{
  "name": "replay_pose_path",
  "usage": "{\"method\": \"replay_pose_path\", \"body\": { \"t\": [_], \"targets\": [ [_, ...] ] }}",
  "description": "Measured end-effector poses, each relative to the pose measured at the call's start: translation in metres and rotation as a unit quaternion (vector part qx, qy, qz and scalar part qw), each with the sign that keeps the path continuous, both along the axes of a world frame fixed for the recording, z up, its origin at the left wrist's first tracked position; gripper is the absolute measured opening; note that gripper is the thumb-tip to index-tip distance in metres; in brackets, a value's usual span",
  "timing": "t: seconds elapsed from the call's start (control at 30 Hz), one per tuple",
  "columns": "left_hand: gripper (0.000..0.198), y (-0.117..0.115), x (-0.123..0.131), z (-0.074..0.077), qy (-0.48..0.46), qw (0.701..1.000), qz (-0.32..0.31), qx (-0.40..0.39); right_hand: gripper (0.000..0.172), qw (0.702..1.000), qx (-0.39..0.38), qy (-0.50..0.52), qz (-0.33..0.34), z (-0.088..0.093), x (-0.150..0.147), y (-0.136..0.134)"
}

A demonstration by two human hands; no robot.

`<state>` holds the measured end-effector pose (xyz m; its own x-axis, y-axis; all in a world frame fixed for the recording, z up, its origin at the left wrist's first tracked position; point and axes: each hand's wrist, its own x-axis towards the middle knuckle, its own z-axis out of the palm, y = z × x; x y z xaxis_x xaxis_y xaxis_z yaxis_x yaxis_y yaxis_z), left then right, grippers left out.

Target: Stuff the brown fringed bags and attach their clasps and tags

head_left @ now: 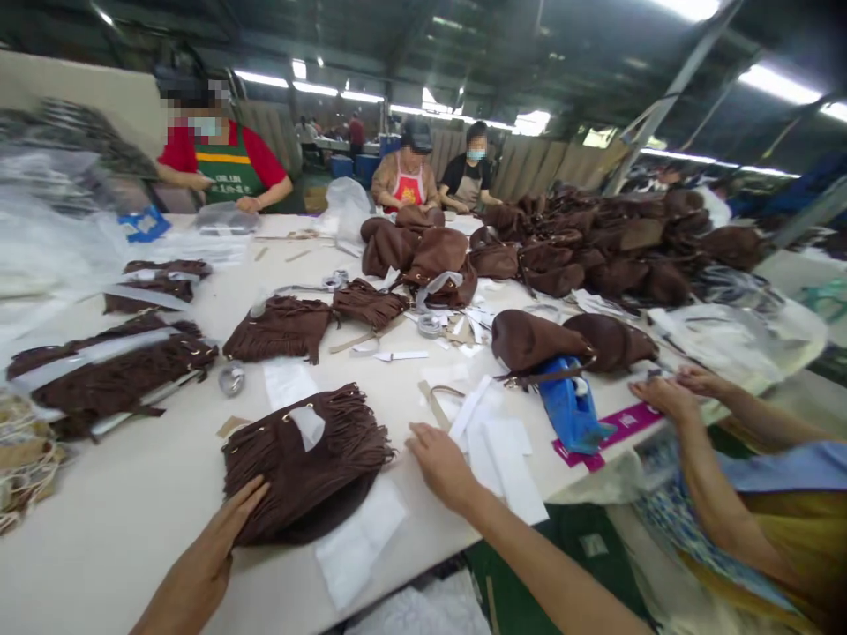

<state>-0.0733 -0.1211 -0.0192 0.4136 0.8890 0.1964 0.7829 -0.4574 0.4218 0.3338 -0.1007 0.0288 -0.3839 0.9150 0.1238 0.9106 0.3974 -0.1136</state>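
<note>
A dark brown fringed bag [297, 467] lies in front of me on the white table, a white tissue piece [308, 428] on its upper face. My left hand [212, 551] grips its lower left side, fingers along the fringe and thumb out of sight. Just right of the bag, apart from it, my right hand [440, 467] has its fingers loosely stretched and nothing in them. White paper strips [486, 423] and a tan strap [433, 406] lie beyond that hand. Below the bag is a sheet of white tissue [361, 538].
More fringed bags [281, 328] lie left and ahead. A clear tape roll [231, 379] sits nearby. A blue tape dispenser [573, 410] stands at right, near a co-worker's hands [675, 397]. Brown bags [609, 242] are heaped behind; several co-workers face the table.
</note>
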Motion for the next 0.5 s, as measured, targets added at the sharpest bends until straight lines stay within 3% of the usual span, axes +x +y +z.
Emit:
{"method": "replay_pose_path", "body": {
  "t": [0.1,0.17,0.23,0.3,0.4,0.5],
  "targets": [
    [0.077,-0.009,-0.03,0.034,0.101,0.993,0.062,-0.012,0.031,0.994,0.046,0.023,-0.098,0.011,0.062,-0.027],
    [0.065,-0.019,-0.034,0.065,0.183,0.971,0.156,0.009,0.035,0.979,0.079,0.021,-0.188,0.012,0.102,-0.042],
    [0.051,-0.028,-0.02,0.094,0.196,0.951,0.227,0.075,0.059,0.964,0.069,-0.008,-0.256,0.004,0.13,-0.054],
    [0.046,-0.034,0.01,0.112,0.129,0.956,0.229,0.131,0.072,0.954,0.019,-0.038,-0.297,-0.006,0.142,-0.064],
    [0.043,-0.036,0.063,0.114,0.087,0.982,0.104,0.131,0.075,0.934,-0.036,-0.056,-0.35,-0.014,0.141,-0.07],
    [0.039,-0.025,0.097,0.096,0.118,0.989,0.019,0.087,0.075,0.923,-0.03,-0.016,-0.384,-0.003,0.14,-0.065]
  ]
}}
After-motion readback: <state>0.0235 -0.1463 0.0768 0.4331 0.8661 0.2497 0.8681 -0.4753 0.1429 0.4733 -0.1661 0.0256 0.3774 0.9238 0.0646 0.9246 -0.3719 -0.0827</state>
